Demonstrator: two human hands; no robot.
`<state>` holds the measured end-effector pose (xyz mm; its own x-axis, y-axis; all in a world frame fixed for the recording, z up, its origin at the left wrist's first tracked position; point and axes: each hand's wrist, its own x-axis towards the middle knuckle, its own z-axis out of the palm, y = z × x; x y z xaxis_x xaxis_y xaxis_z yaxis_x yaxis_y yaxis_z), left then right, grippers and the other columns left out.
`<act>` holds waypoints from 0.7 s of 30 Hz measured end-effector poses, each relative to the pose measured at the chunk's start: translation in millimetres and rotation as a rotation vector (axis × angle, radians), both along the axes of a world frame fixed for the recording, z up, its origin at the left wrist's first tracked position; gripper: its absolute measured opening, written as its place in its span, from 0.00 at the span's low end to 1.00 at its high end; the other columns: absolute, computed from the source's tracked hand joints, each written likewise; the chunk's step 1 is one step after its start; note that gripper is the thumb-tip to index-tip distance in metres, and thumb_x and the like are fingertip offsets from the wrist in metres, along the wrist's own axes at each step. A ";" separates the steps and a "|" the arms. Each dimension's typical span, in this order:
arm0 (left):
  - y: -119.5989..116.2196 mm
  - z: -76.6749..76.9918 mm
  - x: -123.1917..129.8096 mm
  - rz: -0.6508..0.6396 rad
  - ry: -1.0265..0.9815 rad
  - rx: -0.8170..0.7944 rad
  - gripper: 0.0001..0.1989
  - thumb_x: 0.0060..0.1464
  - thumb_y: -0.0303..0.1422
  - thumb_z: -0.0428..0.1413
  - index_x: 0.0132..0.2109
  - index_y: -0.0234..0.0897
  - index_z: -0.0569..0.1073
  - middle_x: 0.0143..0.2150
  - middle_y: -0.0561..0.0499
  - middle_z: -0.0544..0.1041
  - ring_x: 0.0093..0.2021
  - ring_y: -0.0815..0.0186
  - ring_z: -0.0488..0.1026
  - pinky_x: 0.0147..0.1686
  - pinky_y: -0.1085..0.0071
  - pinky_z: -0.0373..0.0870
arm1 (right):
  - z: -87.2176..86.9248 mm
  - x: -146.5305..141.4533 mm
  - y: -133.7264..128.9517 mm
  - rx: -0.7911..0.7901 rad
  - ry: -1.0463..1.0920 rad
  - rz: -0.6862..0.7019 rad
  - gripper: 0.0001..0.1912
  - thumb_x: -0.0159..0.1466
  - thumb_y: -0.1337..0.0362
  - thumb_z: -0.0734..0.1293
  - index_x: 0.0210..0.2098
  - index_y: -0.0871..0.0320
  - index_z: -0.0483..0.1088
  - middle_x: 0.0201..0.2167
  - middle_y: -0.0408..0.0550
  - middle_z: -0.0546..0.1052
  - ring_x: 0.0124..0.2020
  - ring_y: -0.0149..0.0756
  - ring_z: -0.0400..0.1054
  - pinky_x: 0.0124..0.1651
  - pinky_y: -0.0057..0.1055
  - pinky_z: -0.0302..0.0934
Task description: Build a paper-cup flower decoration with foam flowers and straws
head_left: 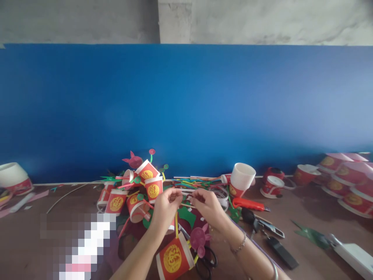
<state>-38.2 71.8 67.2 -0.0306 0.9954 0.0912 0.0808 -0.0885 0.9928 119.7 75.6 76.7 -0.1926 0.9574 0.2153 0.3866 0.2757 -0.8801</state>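
Observation:
Near the middle of the table, my left hand is raised with thumb and fingertips pinched together. My right hand faces it a short gap away, its fingers pinched on a small dark piece. What the left fingers hold, if anything, is too small to make out. Below the hands lies a red paper cup with a gold print and yellow strips, beside a pink paper animal shape. Black-handled scissors are partly under it. Green paper shows between my wrists.
Decorated red cups crowd left of my hands. Coloured sticks lie behind them. Rightward are stacked white-rimmed cups, an orange cutter, keys with a black fob, a glue gun and piled red cups. A blue wall panel stands behind.

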 end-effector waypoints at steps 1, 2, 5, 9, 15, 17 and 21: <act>-0.3 1.8 -1.1 -0.004 0.003 -0.001 0.15 0.46 0.40 0.58 0.38 0.33 0.75 0.34 0.45 0.79 0.35 0.60 0.75 0.35 0.68 0.71 | -0.2 1.4 1.7 -0.029 0.034 0.018 0.12 0.57 0.60 0.63 0.20 0.58 0.61 0.16 0.37 0.60 0.20 0.27 0.52 0.23 0.24 0.47; -1.0 3.8 -1.7 -0.028 0.002 -0.008 0.16 0.47 0.41 0.58 0.38 0.33 0.75 0.35 0.45 0.79 0.35 0.61 0.75 0.34 0.69 0.70 | -0.5 2.9 3.5 -0.056 0.065 0.040 0.13 0.57 0.60 0.63 0.19 0.58 0.60 0.16 0.37 0.59 0.19 0.26 0.51 0.22 0.24 0.46; -5.1 9.5 0.1 -0.142 0.030 -0.029 0.17 0.47 0.44 0.58 0.36 0.33 0.75 0.33 0.47 0.78 0.34 0.63 0.73 0.33 0.71 0.68 | -2.6 7.1 8.1 -0.126 0.137 0.118 0.13 0.55 0.59 0.65 0.19 0.59 0.62 0.15 0.36 0.58 0.19 0.25 0.49 0.22 0.24 0.44; -10.3 13.6 5.1 -0.168 0.112 0.005 0.15 0.48 0.42 0.57 0.29 0.33 0.74 0.25 0.52 0.73 0.28 0.67 0.68 0.29 0.73 0.62 | -4.4 9.4 8.7 -0.144 0.162 0.198 0.13 0.57 0.59 0.64 0.21 0.60 0.65 0.17 0.38 0.62 0.20 0.25 0.53 0.23 0.23 0.48; -12.7 14.6 7.5 -0.156 0.104 -0.044 0.15 0.45 0.43 0.59 0.25 0.34 0.73 0.22 0.54 0.71 0.26 0.68 0.66 0.27 0.74 0.59 | -3.6 8.1 6.9 -0.095 0.116 0.170 0.15 0.59 0.56 0.63 0.22 0.60 0.65 0.17 0.38 0.62 0.20 0.25 0.53 0.23 0.23 0.49; -12.7 14.0 6.9 -0.183 0.030 -0.105 0.14 0.43 0.42 0.61 0.26 0.34 0.74 0.23 0.53 0.72 0.27 0.67 0.68 0.29 0.73 0.61 | -3.1 8.3 7.6 -0.118 0.144 0.183 0.17 0.59 0.54 0.63 0.22 0.60 0.64 0.18 0.38 0.62 0.20 0.25 0.53 0.23 0.23 0.49; -11.8 12.1 4.0 -0.266 -0.092 -0.148 0.12 0.45 0.40 0.60 0.32 0.34 0.76 0.28 0.50 0.77 0.33 0.64 0.72 0.37 0.70 0.65 | 2.0 10.4 7.5 -0.172 0.148 0.170 0.19 0.58 0.51 0.64 0.21 0.59 0.63 0.17 0.37 0.60 0.19 0.24 0.50 0.21 0.22 0.46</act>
